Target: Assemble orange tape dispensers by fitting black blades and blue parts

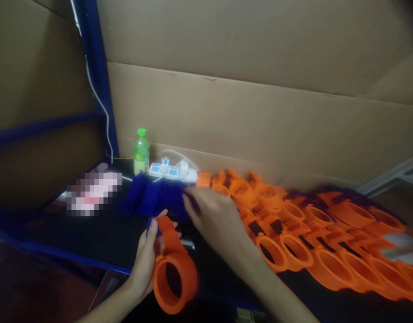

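My left hand grips an orange plastic ring part by its flat tab, close to the table's front edge. A blue strap end shows between its fingers. My right hand reaches forward with fingers pinched on a pile of dark blue straps lying just behind the ring. The image is blurred, so the exact grip is unclear.
Several orange ring parts lie in rows across the black table to the right. A green-capped bottle and a white power strip stand at the back. Cardboard walls the rear. A blue shelf post rises at left.
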Demonstrator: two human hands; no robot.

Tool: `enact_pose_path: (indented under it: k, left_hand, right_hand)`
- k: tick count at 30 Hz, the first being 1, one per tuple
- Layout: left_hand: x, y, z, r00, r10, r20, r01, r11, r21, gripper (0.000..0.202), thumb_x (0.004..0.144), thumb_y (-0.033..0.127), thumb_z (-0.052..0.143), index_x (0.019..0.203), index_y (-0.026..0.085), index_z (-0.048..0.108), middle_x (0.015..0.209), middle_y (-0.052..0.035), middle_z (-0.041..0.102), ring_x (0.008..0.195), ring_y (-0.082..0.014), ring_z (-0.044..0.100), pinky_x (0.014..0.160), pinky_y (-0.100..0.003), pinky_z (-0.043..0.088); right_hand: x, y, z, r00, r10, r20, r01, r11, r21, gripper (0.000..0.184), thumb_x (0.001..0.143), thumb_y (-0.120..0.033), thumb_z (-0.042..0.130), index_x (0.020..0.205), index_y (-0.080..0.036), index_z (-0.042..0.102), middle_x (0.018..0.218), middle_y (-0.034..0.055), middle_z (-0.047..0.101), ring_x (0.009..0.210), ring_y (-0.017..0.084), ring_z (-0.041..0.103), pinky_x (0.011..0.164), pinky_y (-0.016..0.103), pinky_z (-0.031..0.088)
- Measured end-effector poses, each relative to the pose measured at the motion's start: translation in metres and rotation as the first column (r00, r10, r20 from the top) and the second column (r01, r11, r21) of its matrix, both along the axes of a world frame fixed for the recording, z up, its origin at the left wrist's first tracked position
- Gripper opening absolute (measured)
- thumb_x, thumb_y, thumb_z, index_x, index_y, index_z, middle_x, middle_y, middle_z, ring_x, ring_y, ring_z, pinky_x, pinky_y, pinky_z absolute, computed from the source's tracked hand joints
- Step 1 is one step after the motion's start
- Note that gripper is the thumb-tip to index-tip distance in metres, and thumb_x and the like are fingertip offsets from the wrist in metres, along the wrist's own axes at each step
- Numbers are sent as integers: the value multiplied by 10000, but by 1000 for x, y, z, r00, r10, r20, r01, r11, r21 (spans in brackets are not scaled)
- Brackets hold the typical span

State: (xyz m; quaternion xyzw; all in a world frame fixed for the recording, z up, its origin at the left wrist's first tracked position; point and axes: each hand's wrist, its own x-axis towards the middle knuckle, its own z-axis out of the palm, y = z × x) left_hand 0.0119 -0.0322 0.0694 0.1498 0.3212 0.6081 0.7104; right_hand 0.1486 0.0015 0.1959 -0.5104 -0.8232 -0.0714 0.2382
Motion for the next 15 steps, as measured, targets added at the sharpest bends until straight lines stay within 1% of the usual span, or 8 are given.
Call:
enact_pose_path:
  k: [2,4,5,7,9,12,13,15]
  left_hand:
    - [-1,1,-4,1000,7,-3,-7,1000,11,598,832,521,684,1342,220,594,971,-104,756,869,-278,728,765,-386,587]
    - [-2,2,-9,1000,6,-16,-5,998,59,564,830,489,698,1324,230,614,1032,-105,763,949,-287,723,853,-392,565]
    - [-3,2,-12,1000,1,-21,1,996,86,555,829,470,704,1327,241,615,1090,-105,756,999,-290,712,897,-394,547]
    - [-4,3,-17,1000,-10,-18,12,993,120,559,824,448,714,1338,256,610,1201,-104,726,1089,-296,679,971,-402,505]
    - [-4,3,-21,999,-39,2,39,991,129,577,825,465,704,1354,257,601,1258,-103,701,1146,-309,646,1022,-422,465]
    - [-2,1,-20,997,-69,25,65,989,135,593,850,522,656,1367,237,593,1263,-109,694,1169,-322,624,1049,-445,433]
    - [-2,1,-18,997,-66,24,63,989,130,592,860,531,640,1369,234,591,1257,-109,695,1166,-319,623,1046,-444,434]
    - [-1,-1,-11,999,-50,13,48,993,111,587,874,538,621,1375,233,585,1235,-106,702,1145,-307,632,1020,-431,452]
  right_hand:
    - [2,-22,-11,989,132,-65,-135,990,-43,170,962,-248,543,1048,-198,680,917,36,694,812,155,649,719,258,469]
    - [2,-37,-22,963,223,-148,-240,964,-111,149,923,-249,608,1054,-219,671,944,27,674,859,156,642,711,247,489]
    - [2,-41,-27,948,250,-196,-279,950,-137,151,898,-239,640,1046,-222,665,988,28,665,915,162,637,741,248,502]
    - [2,-46,-32,919,276,-283,-333,925,-181,190,845,-203,693,1027,-218,643,1135,34,641,1063,178,610,860,268,510]
    - [3,-48,-33,900,272,-341,-369,892,-260,258,813,-189,728,1042,-221,613,1208,23,626,1111,177,598,931,283,498]
    - [6,-52,-31,906,206,-371,-349,860,-373,344,798,-269,774,1082,-246,582,1120,-9,653,1011,165,630,882,289,512]
    - [7,-53,-31,910,172,-376,-323,864,-386,373,784,-310,792,1085,-252,578,1097,-14,650,993,167,630,867,292,514]
    - [7,-56,-32,923,88,-376,-241,892,-384,409,762,-377,809,1078,-258,579,1108,-9,630,997,176,621,854,304,514]
